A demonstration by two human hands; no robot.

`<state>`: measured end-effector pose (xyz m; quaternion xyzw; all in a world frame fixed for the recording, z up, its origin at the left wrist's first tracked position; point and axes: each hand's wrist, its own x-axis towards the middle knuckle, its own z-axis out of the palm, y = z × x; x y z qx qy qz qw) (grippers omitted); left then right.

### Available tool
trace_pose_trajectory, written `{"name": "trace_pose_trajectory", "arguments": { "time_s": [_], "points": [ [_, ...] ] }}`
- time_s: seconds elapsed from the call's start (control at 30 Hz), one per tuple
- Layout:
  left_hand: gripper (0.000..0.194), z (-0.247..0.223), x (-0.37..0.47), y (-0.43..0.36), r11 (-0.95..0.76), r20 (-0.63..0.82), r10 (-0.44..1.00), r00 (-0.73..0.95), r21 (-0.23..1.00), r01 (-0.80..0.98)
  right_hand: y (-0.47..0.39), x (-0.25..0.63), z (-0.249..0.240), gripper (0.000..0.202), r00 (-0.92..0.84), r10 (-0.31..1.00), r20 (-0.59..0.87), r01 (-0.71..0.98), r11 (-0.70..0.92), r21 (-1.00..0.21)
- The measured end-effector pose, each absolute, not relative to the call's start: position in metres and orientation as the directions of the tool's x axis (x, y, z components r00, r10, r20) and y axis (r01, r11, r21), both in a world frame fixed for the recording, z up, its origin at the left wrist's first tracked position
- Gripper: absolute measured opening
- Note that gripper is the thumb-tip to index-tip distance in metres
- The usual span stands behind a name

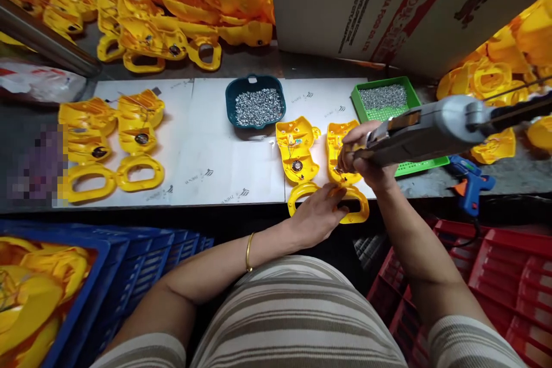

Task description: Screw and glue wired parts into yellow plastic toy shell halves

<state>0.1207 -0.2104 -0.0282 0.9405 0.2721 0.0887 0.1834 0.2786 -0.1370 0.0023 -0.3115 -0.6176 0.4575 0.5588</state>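
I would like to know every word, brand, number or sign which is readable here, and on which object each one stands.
"YINGJIA FOOD CO.,LTD": red print, large greyish-brown cardboard box.
"ZHEN", then unclear letters: repeated grey print, long flat white sheet.
Too small or blurred: the box's black lines, and the characters on its red band.

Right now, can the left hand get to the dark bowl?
Probably yes: flat white sheet beside the yellow shells leaves the left hand a free way to the open bowl.
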Motion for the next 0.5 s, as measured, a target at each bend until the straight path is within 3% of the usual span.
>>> {"name": "trace_pose_trajectory", "arguments": {
  "time_s": [0.17, 0.27, 0.37, 0.43, 0.5],
  "points": [
    [0.024, -0.024, 0.111, -0.216, -0.817, 0.107, 0.511, 0.853, 0.370, 0.443, -0.158, 0.294, 0.045, 0.026, -0.109, 0.844, 0.526, -0.331, 0.468, -0.820],
    [0.029, -0.018, 0.092, -0.198, -0.856, 0.329, 0.489, 0.808, 0.362, 0.370, -0.173, 0.308, 0.056, 0.024, -0.018, 0.874, 0.485, -0.303, 0.458, -0.836],
    [0.027, -0.009, 0.060, -0.142, -0.760, 0.498, 0.646, 0.578, 0.346, 0.550, -0.184, 0.316, 0.054, 0.021, 0.073, 0.897, 0.437, -0.242, 0.441, -0.864],
    [0.027, -0.004, 0.037, -0.090, -0.561, 0.434, 0.808, 0.398, 0.363, 0.744, -0.190, 0.316, 0.050, 0.021, 0.102, 0.893, 0.438, -0.224, 0.450, -0.865],
    [0.024, -0.003, 0.020, -0.041, -0.403, 0.269, 0.907, 0.324, 0.331, 0.853, -0.195, 0.314, 0.046, 0.022, 0.144, 0.885, 0.443, -0.230, 0.465, -0.855]
  ]
}}
